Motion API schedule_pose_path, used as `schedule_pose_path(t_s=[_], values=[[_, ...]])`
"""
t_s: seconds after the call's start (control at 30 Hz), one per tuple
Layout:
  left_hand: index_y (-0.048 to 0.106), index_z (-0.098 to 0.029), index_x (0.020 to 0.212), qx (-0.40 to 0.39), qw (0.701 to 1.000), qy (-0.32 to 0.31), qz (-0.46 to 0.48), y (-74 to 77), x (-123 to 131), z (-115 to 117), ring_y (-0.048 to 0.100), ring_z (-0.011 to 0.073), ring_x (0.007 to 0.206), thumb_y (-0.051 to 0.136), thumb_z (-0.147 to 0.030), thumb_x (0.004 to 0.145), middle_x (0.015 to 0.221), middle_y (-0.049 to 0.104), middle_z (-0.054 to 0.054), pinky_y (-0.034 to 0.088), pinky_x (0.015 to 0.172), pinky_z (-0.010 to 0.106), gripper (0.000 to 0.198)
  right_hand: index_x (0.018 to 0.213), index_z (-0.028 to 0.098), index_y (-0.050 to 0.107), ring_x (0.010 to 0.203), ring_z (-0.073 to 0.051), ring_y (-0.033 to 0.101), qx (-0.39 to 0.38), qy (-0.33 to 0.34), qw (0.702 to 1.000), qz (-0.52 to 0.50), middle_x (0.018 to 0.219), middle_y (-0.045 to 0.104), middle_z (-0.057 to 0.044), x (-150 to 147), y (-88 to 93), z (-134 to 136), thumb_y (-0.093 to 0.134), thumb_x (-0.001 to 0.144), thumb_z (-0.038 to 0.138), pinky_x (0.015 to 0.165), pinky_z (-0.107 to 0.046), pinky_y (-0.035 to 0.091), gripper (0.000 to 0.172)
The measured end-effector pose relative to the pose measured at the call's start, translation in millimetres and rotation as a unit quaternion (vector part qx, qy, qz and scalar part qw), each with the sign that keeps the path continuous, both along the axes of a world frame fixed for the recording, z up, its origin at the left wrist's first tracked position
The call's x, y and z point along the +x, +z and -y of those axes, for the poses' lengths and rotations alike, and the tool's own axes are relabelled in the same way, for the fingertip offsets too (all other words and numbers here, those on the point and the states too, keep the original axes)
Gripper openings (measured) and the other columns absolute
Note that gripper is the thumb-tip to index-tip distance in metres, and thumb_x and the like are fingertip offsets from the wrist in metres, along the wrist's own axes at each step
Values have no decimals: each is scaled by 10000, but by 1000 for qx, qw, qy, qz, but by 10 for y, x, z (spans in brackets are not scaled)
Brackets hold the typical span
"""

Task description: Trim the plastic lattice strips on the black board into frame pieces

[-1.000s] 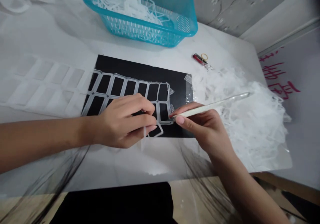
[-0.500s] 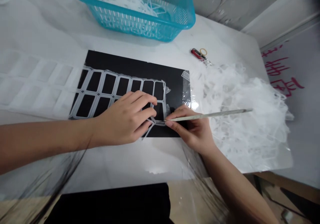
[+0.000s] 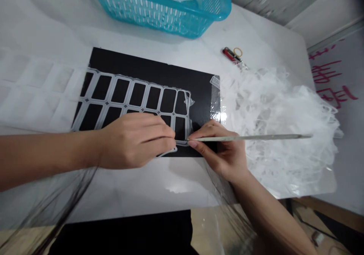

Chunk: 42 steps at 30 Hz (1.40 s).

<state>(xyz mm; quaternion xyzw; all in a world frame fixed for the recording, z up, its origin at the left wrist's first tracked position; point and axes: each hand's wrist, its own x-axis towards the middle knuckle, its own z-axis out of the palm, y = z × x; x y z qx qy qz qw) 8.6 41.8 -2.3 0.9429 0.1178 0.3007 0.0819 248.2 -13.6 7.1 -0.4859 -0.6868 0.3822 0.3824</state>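
A translucent sheet (image 3: 126, 95) of rectangular frames in two rows lies on a black mat (image 3: 196, 82). My left hand (image 3: 139, 139) rests over the sheet's lower row, fingers drawn together on a loose translucent strip (image 3: 170, 150) whose end pokes out under the fingertips. At the sheet's lower right corner, my right hand (image 3: 220, 148) pinches a long, thin pale stick-like tool (image 3: 256, 137). The tool's tip touches or nearly touches that corner, and its other end points right. My left fingers hide part of the sheet.
A blue plastic basket (image 3: 159, 18) with white scraps stands at the back. To the right lies a large heap of translucent scraps (image 3: 284, 133). Near it are a red cutter knife (image 3: 229, 54) and a yellow ring (image 3: 237, 52). More white sheet (image 3: 36, 92) extends left.
My left hand's spread fingers have closed together by the sheet's lower edge, on the loose strip. The stick-like tool has swung closer to level in my right hand. The view has shifted slightly.
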Motion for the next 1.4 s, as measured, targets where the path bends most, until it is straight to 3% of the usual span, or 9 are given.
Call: schedule_pose_path(t_s=[0.13,0.2,0.33,0.57,0.97,1.1,1.27,1.4], values=[[710,-205,867,46,988,-146,10,48,-1,32,644,155,804,527,-151,902,838,663,8,603,779,297,193,889,250,727,721,-149,618,2,16,1000,19,790,716,23,-33,4,24,721,809,110,616,-319,525,161],[725,-200,875,67,984,-167,4,56,3,81,652,175,822,583,-172,868,833,658,18,604,834,315,145,896,248,728,723,-143,617,6,15,999,34,792,720,26,-49,-3,32,720,818,121,620,-310,529,149],[714,-162,885,62,990,-126,-7,14,7,178,659,200,873,611,-163,835,834,643,38,579,924,363,115,903,250,730,720,-137,613,1,3,999,48,800,728,31,-69,-29,38,727,826,152,614,-303,529,125],[688,-222,883,75,989,-115,-49,-33,-4,186,649,175,874,548,-170,878,825,644,-9,566,944,351,150,900,256,728,718,-138,623,2,-1,999,52,801,732,33,-82,-40,33,729,826,152,605,-307,535,127],[701,-178,893,78,990,-104,-61,1,15,186,662,169,817,571,-144,893,828,670,7,602,871,310,135,916,267,679,686,-177,573,98,24,988,117,763,720,26,-68,-12,63,664,834,83,609,-357,529,202],[704,-185,882,72,992,-84,-68,4,19,216,670,184,842,579,-139,883,809,668,10,599,876,306,133,893,268,657,692,-196,562,97,14,987,127,729,690,13,-39,2,83,659,809,71,605,-377,509,214],[688,-232,892,86,987,-87,-101,-12,30,286,664,184,952,561,-167,890,863,667,-12,555,997,350,143,932,291,646,776,-231,576,121,25,982,143,806,739,8,-59,-24,76,670,815,93,674,-426,521,231],[693,-207,872,78,990,-58,-98,12,58,294,656,191,934,593,-146,871,855,662,11,582,913,319,117,962,283,635,1027,-277,607,142,44,977,156,1040,764,-14,-59,-50,92,658,819,78,835,-484,534,251]])
